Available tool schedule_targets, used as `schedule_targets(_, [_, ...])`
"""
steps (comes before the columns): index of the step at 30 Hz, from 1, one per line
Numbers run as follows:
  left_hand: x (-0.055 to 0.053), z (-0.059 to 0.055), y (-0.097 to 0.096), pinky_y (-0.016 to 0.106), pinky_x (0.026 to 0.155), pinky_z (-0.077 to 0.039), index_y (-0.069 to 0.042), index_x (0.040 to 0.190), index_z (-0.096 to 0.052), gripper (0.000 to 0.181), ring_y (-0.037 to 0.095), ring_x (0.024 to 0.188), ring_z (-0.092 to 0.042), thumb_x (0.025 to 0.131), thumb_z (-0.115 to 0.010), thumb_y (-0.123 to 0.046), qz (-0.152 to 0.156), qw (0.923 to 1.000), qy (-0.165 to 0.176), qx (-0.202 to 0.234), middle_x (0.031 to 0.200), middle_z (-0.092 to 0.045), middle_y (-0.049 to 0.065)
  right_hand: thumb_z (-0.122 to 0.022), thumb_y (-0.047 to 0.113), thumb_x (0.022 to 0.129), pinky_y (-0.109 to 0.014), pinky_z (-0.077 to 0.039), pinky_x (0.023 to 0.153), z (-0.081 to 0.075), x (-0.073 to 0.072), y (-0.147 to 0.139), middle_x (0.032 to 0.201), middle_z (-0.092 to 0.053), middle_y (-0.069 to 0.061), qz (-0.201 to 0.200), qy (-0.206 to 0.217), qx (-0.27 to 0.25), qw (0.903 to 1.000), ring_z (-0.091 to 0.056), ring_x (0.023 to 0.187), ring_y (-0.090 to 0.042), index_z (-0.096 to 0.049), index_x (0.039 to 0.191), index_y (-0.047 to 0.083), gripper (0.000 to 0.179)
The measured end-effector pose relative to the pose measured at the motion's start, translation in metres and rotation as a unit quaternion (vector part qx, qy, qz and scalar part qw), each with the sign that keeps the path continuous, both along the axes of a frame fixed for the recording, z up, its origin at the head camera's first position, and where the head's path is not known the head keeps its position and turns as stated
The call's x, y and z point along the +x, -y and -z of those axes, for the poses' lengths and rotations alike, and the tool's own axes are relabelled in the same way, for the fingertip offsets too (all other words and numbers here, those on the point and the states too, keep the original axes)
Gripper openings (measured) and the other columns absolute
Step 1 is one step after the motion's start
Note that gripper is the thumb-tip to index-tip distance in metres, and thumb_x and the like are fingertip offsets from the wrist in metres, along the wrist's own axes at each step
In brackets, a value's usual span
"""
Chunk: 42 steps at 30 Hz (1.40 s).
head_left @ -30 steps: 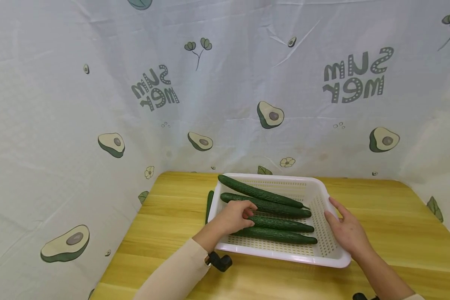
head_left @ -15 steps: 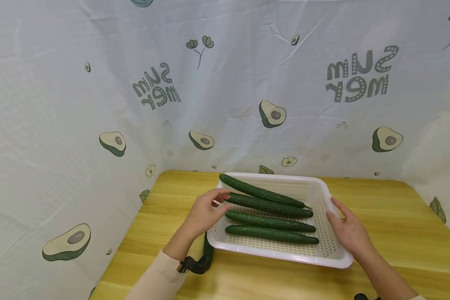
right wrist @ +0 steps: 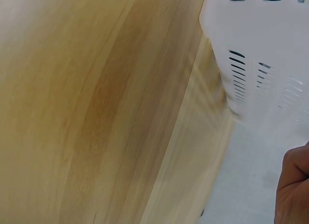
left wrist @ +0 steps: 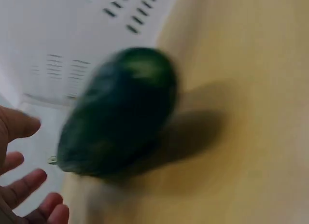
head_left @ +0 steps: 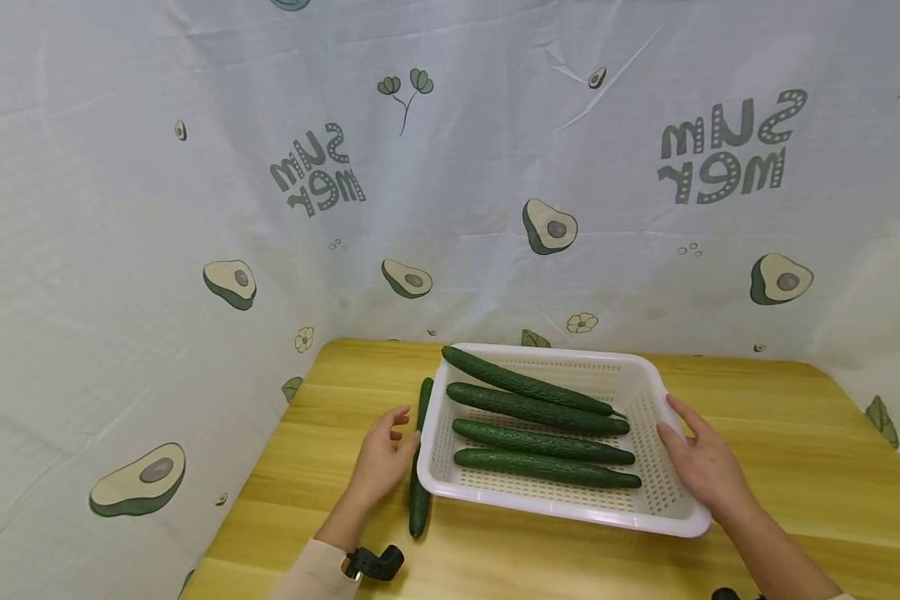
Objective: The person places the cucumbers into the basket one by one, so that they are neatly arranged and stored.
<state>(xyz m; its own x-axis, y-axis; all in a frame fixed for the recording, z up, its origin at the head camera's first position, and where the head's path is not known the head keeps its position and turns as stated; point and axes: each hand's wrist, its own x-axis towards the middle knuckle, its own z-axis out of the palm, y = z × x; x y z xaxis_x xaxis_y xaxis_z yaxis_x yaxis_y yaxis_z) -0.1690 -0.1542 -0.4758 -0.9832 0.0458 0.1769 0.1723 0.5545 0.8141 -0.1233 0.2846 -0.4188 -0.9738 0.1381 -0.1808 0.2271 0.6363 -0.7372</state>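
A white perforated plastic basket (head_left: 562, 510) holds several long dark-green cucumbers (head_left: 547, 468) lying side by side. The farthest one leans with its left end up on the rim. Outside the basket, along its left wall, another cucumber (head_left: 419, 500) lies on the table; it looms large and blurred in the left wrist view. My left hand (head_left: 381, 454) is just left of this cucumber, fingers loosely bent and holding nothing. On the basket's right side, my right hand (head_left: 708, 471) grips the rim, thumb at the inner edge and fingers outside.
The basket stands on a yellow wood-grain table (head_left: 307, 467). A pale cloth (head_left: 450, 167) printed with avocados and lettering hangs behind the table and along its sides. Black wrist-worn devices (head_left: 375, 563) sit below the hands.
My left hand has moved left, from over the cucumbers in the basket to beside the one on the table. My right hand stays on the basket's rim.
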Motion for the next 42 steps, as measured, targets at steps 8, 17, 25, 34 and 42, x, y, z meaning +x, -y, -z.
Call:
schedule_targets(8, [0.004,0.016,0.0,0.062,0.097,-0.048,-0.001,0.148,-0.048,0.065,0.044,0.12,-0.052,0.09,-0.07,-0.019,-0.004,0.9987,0.031,-0.04,0.136,-0.059,0.023,-0.033,0.047,0.11,-0.036,-0.059,0.064,0.003,0.0,0.002,0.14,-0.047,-0.045,0.003,0.002,-0.007,1.0,-0.075,0.087,-0.03,-0.006,0.166,0.011,0.071])
schedule_targets(17, [0.009,0.009,0.013,0.057,0.089,-0.049,-0.001,0.151,-0.044,0.069,0.044,0.121,-0.049,0.092,-0.072,-0.024,-0.051,0.996,0.04,-0.062,0.139,-0.055,0.025,-0.032,0.048,0.11,-0.038,-0.06,0.064,0.003,-0.001,-0.001,0.141,-0.047,-0.045,0.005,0.001,-0.003,1.0,-0.075,0.089,-0.032,-0.005,0.166,0.012,0.072])
schedule_targets(25, [0.015,0.011,0.016,0.051,0.082,-0.047,0.001,0.153,-0.04,0.089,0.042,0.108,-0.048,0.078,-0.082,-0.021,-0.077,0.9867,0.066,-0.126,0.135,-0.056,0.03,-0.032,0.047,0.11,-0.038,-0.06,0.065,0.003,-0.001,-0.001,0.141,-0.046,-0.045,0.007,0.002,-0.003,1.0,-0.075,0.092,-0.034,-0.005,0.166,0.011,0.071])
schedule_targets(34, [0.015,0.01,0.021,0.054,0.084,-0.054,0.002,0.156,-0.033,0.08,0.043,0.106,-0.062,0.085,-0.068,-0.005,-0.086,0.9879,0.051,-0.118,0.128,-0.063,0.028,-0.032,0.047,0.11,-0.04,-0.061,0.066,0.004,0.0,-0.001,0.141,-0.046,-0.045,0.007,0.0,-0.003,1.0,-0.075,0.091,-0.034,-0.006,0.166,0.011,0.071])
schedule_targets(42, [0.017,0.0,0.026,0.046,0.069,-0.056,0.003,0.158,-0.024,0.07,0.037,0.092,-0.07,0.098,-0.057,-0.007,-0.056,0.9935,0.059,-0.079,0.135,-0.059,0.035,-0.033,0.047,0.11,-0.04,-0.061,0.065,0.004,0.0,-0.001,0.141,-0.047,-0.045,0.008,0.004,-0.008,0.9999,-0.075,0.09,-0.032,-0.005,0.166,0.012,0.071])
